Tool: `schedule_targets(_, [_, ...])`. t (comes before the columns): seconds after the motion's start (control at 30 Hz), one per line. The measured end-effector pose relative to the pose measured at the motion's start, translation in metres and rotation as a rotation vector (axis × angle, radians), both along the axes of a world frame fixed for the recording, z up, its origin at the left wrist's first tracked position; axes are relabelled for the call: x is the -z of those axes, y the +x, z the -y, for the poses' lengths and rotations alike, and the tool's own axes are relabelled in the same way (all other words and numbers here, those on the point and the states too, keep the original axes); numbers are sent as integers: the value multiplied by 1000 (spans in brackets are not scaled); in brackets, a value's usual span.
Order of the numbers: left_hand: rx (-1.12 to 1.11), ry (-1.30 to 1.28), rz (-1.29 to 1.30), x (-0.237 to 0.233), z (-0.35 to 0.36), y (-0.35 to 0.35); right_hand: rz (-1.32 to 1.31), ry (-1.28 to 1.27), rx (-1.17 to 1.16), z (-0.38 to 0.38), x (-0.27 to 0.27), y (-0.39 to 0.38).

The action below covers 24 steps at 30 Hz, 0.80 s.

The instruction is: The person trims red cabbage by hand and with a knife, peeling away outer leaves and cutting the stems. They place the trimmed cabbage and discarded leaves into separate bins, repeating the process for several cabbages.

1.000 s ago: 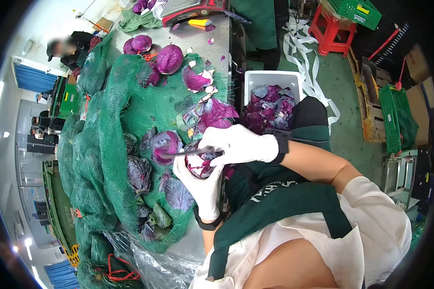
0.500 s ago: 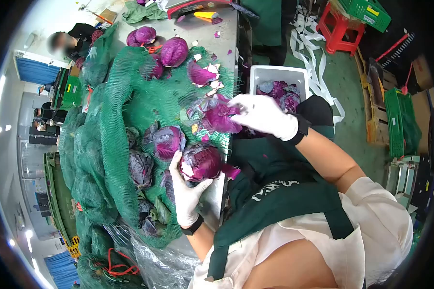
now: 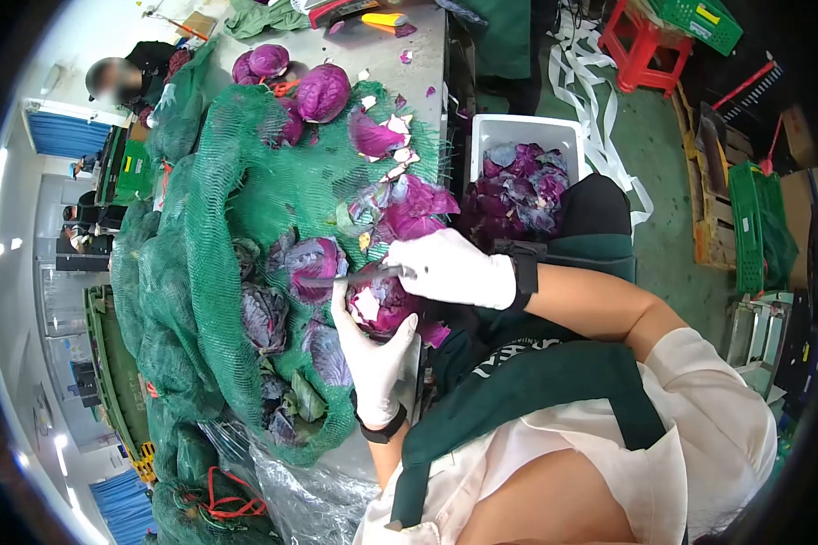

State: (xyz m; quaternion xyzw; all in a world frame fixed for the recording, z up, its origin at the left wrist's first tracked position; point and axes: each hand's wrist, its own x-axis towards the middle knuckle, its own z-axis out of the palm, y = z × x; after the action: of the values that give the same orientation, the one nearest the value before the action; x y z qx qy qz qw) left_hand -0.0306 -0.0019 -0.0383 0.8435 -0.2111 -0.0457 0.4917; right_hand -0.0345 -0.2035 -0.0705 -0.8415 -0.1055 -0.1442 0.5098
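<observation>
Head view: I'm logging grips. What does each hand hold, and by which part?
The left hand cups the red cabbage from underneath; the right hand grips the knife by its handle, blade across the cabbage.

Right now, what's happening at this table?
A gloved person is working on a red cabbage. The left hand cups it from below; the right hand holds a knife across its top. More cabbages lie on a green net, and a white bin beside them holds purple leaves.
</observation>
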Motion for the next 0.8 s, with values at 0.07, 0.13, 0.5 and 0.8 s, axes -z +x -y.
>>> schedule_targets(0.07, [-4,68,23,4,-4,6,56,-50,178,9,15,9])
schedule_targets(0.13, [23,127,78,2,-5,6,3,-230,379,32,43,20])
schedule_targets(0.5, [-12,-8,-37,-6,34,-1,-255,-15,64,22,-15,-38])
schedule_targets(0.8, [42,-366,-398,5,-39,33,-689,788,-332,11,18,5])
